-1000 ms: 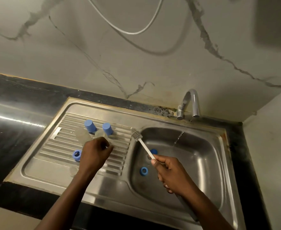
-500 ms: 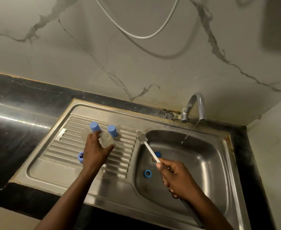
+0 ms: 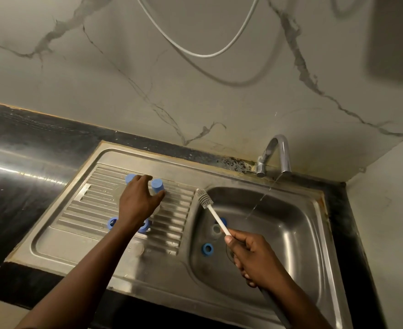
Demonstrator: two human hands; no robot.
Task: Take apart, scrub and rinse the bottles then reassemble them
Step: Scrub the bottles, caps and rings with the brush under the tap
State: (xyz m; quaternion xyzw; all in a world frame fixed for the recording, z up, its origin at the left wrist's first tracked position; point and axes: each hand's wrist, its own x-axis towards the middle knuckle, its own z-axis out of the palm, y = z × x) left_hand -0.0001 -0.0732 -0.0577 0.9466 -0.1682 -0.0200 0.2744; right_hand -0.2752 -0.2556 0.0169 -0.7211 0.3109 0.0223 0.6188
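**Two hands at a steel sink: one among bottle parts, one holding a brush**

A steel sink [image 3: 219, 288] is set into a dark surface [image 3: 17, 167], with a ribbed drainboard [image 3: 96, 200] on the left and a basin [image 3: 290, 233] on the right. At the far right corner a tap [image 3: 275, 153] runs a thin stream of water [image 3: 260, 203] into the basin.

The left hand [image 3: 138, 205] reaches over the far part of the drainboard. Its fingers point between a left blue cap [image 3: 129, 178] and a right blue cap [image 3: 157, 185], both upright, and its thumb lies just beside the right cap. Whether the fingers close on anything cannot be told. Two blue rings [image 3: 112, 223] lie on the ribs near its wrist, one on each side.

The right hand [image 3: 250, 255] is over the basin's near left part, its fingers curled tight round the white handle of a brush [image 3: 216, 217]. The bristle head tilts far and left, above the ridge between drainboard and basin. Another blue ring [image 3: 207, 248] lies on the basin floor, near the left wall.

The widest open steel is the basin's right half, past the stream, and the flat near strip of the drainboard.
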